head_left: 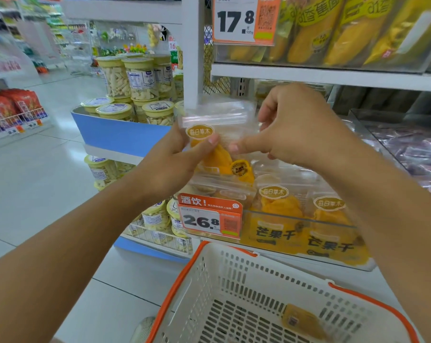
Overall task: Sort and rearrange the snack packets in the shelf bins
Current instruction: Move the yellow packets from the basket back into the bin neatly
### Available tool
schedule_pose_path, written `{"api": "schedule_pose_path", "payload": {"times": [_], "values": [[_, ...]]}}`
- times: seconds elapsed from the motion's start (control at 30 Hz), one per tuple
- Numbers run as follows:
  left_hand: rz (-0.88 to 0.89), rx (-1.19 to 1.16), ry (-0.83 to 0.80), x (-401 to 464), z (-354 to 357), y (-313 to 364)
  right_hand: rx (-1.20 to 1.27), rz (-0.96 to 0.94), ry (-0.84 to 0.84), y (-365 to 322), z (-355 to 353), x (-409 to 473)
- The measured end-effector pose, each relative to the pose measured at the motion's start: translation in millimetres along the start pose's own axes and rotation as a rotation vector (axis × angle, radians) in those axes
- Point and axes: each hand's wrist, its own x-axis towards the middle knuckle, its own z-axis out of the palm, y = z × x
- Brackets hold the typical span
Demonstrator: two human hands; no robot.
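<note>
Right now the mango packet (216, 144) sits between both my hands, long axis near vertical, directly above the shelf bin (301, 219). Left hand (174, 159) fingers clamped on its left edge, thumb in front; right hand (293, 129) pinches the right edge. Bin lies straight below, so probably lower it there.

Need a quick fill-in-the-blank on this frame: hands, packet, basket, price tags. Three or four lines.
1. Both hands, left hand and right hand, hold one clear packet of ____ dried fruit.
2. The price tag on the bin under the packet reads ____.
3. The white basket has an ____ rim.
4. The basket holds ____ packet(s).

Missing words: orange; 26.8; orange; one
</note>
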Motion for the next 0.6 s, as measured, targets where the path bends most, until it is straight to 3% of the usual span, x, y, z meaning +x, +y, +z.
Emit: {"api": "schedule_pose_path", "payload": {"times": [0.27,0.43,0.6], "values": [[-0.041,-0.022,0.05,0.4,5.7,0.7,0.066,0.134,-0.104,-7.4,21.4,-0.7],[-0.023,-0.047,0.06,3.6,0.0,2.2,0.505,0.289,-0.154,-8.3,26.1,5.5],[-0.113,0.197,0.0,0.8,-1.3,3.0,0.223,0.158,-0.124,2.8,37.5,8.8]]}}
